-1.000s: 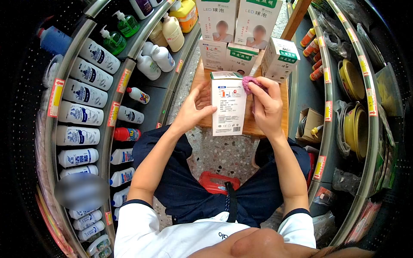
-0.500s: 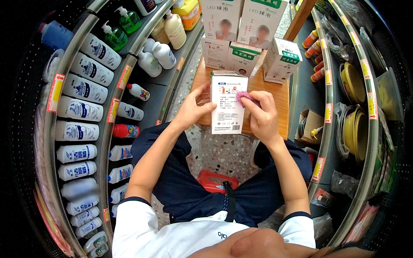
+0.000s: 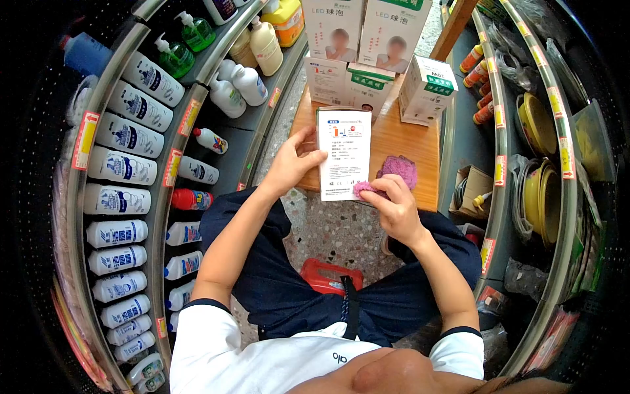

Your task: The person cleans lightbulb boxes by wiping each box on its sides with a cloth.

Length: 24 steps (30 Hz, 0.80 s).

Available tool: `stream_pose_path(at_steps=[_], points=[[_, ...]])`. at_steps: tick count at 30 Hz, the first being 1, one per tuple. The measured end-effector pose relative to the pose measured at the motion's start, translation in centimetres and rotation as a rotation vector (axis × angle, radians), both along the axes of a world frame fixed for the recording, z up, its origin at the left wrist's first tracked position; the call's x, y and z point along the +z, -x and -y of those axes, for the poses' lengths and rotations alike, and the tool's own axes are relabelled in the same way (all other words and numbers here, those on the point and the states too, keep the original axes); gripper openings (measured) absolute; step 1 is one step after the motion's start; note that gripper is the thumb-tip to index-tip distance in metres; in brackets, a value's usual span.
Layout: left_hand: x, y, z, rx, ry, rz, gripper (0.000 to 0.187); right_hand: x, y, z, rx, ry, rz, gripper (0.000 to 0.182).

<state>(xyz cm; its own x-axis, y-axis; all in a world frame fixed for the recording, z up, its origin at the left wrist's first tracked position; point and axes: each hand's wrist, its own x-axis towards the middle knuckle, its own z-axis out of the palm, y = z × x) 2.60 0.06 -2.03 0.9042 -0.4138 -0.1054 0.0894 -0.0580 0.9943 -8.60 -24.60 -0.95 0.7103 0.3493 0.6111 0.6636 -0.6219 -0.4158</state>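
A white LED bulb box [image 3: 342,148], printed side up, is held over the near edge of the wooden table. My left hand [image 3: 296,157] grips its left side, with the thumb on the printed face. In my right hand [image 3: 395,207] is a purple cloth [image 3: 398,172], pinched in the fingers. One part of the cloth presses on the box's lower right corner, and a bunched part sticks out above the fingers.
More LED bulb boxes [image 3: 394,33] stand at the back of the wooden table [image 3: 420,154], one box [image 3: 427,90] apart on the right. Shelves with white bottles [image 3: 125,165] line the left. On the right shelves are orange-capped cans [image 3: 471,59] and yellow rolls [image 3: 543,203].
My right hand has slid the cloth down the box's right side to its lower corner, and more cloth now shows. The box has shifted slightly left. My left hand keeps its grip.
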Motion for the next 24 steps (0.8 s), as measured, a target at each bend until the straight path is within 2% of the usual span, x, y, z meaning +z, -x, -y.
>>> stream_pose_path(at_steps=[5, 8, 10, 14, 24], points=[[0.3, 0.2, 0.1, 0.002, 0.011, -0.008, 0.07, 0.0, 0.2, 0.7, 0.033, 0.068, -0.036, 0.031], [1.0, 0.1, -0.1, -0.021, 0.015, 0.002, 0.084, 0.2, -0.3, 0.7, 0.029, 0.111, -0.017, 0.03], [1.6, 0.2, 0.0, -0.039, 0.008, 0.034, 0.084, 0.3, -0.8, 0.7, 0.012, 0.126, 0.002, 0.029], [1.7, 0.3, 0.1, -0.046, -0.022, 0.107, 0.085, 1.1, -2.4, 0.5, -0.05, 0.128, 0.088, 0.029], [2.5, 0.5, 0.5, -0.07, -0.028, 0.093, 0.087, 3.8, -6.6, -0.5, -0.255, 0.013, 0.284, 0.03]])
